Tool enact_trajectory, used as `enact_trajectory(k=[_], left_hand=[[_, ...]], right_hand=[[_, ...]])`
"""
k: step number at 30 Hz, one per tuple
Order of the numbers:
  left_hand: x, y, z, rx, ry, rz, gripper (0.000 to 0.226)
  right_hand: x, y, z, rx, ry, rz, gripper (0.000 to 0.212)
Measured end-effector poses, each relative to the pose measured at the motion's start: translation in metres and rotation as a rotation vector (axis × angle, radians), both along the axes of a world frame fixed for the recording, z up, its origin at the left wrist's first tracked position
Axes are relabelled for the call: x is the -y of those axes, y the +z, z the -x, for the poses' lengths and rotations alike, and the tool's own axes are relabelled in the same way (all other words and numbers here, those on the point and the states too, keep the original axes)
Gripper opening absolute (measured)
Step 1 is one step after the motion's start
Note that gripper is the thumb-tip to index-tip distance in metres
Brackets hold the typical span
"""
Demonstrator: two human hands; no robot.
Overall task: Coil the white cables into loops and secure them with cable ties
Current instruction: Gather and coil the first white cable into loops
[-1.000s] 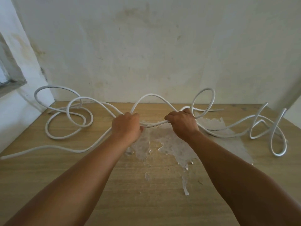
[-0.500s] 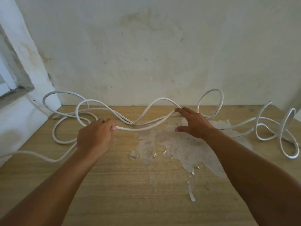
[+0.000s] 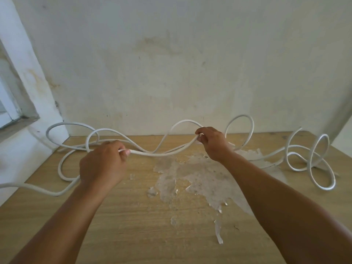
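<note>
A long white cable (image 3: 162,154) sprawls in loose curls across the wooden table (image 3: 133,216), from the left edge to a tangle of loops (image 3: 312,159) at the far right. My left hand (image 3: 102,164) is closed around the cable left of centre. My right hand (image 3: 213,143) pinches the same cable further right, near the wall. Between the two hands a stretch of cable sags in a shallow curve, lifted off the table. No cable tie is in sight.
A stained white wall (image 3: 181,63) rises right behind the table. A window recess (image 3: 17,111) sits at the left. A large patch of peeled, flaking veneer (image 3: 200,178) marks the middle of the tabletop.
My hands have spread apart along the cable. The left hand slid left and kept its grip; the right hand let go, opened, then closed on the cable again further back.
</note>
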State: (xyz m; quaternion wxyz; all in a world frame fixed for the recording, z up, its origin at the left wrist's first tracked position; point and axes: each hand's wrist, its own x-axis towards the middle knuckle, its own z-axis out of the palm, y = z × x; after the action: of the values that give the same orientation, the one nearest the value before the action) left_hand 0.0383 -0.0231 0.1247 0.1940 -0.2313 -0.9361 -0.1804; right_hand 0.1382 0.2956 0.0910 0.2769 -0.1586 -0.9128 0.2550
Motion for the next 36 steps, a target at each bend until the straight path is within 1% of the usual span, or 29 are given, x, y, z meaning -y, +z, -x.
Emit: enact_trajectory(k=[1,3,5,6,7,9,13,15,17,19,22,25,28,30,33,36], left_hand=[[-0.001,0.001,0.0,0.025,0.001,0.051,0.021],[-0.007,-0.003,-0.001,0.011,-0.01,0.187,0.025],[-0.019,-0.009,-0.006,-0.012,-0.058,0.289,0.03],[-0.027,-0.013,-0.009,0.007,-0.097,0.299,0.035],[-0.036,-0.015,-0.014,0.05,-0.145,0.278,0.04],[-0.057,-0.018,-0.025,0.171,-0.24,0.167,0.047],[-0.095,-0.024,-0.045,0.335,-0.382,-0.087,0.036],[-0.103,-0.024,-0.047,0.376,-0.37,-0.209,0.033],[-0.104,-0.021,-0.046,0.353,-0.32,-0.275,0.034],[-0.101,-0.016,-0.048,0.297,-0.28,-0.273,0.036],[-0.096,-0.011,-0.052,0.229,-0.256,-0.272,0.04],[-0.093,-0.007,-0.056,0.165,-0.273,-0.294,0.043],[-0.092,-0.001,-0.058,0.074,-0.323,-0.337,0.043],[-0.092,0.003,-0.057,0.031,-0.364,-0.395,0.04],[-0.09,0.005,-0.055,0.06,-0.413,-0.533,0.039],[-0.09,0.003,-0.053,0.117,-0.423,-0.622,0.041]], right_hand=[[0.002,-0.001,-0.001,-0.028,-0.003,0.0,0.019],[0.005,-0.003,-0.003,-0.071,0.01,0.008,0.018],[0.01,-0.003,-0.004,-0.035,0.02,0.015,0.018],[0.014,-0.003,-0.004,-0.005,0.027,0.007,0.018],[0.019,-0.004,-0.002,0.014,0.044,-0.002,0.018],[0.029,-0.005,0.003,0.011,0.074,-0.015,0.017],[0.04,-0.007,0.009,-0.048,0.071,0.034,0.017],[0.037,-0.008,0.008,-0.032,0.062,0.046,0.022],[0.029,-0.009,0.004,0.062,0.04,0.0,0.035],[0.018,-0.007,-0.001,0.184,-0.027,-0.056,0.046],[0.0,-0.003,-0.007,0.297,-0.119,-0.043,0.049],[-0.017,0.002,-0.015,0.262,-0.138,0.04,0.042],[-0.028,0.004,-0.024,0.257,-0.158,0.06,0.04],[-0.033,0.003,-0.026,0.239,-0.161,0.089,0.036],[-0.033,0.0,-0.024,0.199,-0.161,0.138,0.027],[-0.026,0.001,-0.018,0.185,-0.143,0.165,0.017]])
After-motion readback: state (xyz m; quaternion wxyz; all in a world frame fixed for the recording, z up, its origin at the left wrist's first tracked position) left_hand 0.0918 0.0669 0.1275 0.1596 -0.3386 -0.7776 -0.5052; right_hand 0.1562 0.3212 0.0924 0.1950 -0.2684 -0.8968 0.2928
